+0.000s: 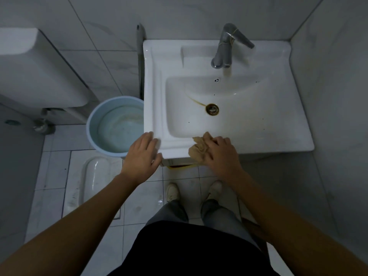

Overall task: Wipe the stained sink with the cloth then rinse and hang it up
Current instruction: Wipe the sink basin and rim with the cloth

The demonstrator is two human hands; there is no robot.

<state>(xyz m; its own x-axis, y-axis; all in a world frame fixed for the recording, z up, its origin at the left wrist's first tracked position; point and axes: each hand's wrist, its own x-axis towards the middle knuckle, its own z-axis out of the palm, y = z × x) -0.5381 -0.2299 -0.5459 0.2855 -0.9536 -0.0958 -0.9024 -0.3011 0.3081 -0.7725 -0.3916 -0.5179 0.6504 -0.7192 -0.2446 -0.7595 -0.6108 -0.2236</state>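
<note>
A white ceramic sink (268, 120) fills the upper middle, with a brown streak (196, 102) running down to its rusty drain (212, 108) and small dark specks in the basin. A crumpled tan cloth (199, 148) lies on the sink's front rim. My right hand (221, 154) presses on the cloth, fingers curled over it. My left hand (142, 156) rests flat on the sink's front left corner, holding nothing. The metal tap (225, 47) stands at the back of the sink.
A light blue bucket (93, 124) holding water stands on the floor left of the sink. A squat toilet pan (93, 176) is set in the tiled floor lower left, a white cistern (35, 72) above it. Tiled walls close in behind and right. A grey handle (140, 38) leans in the gap.
</note>
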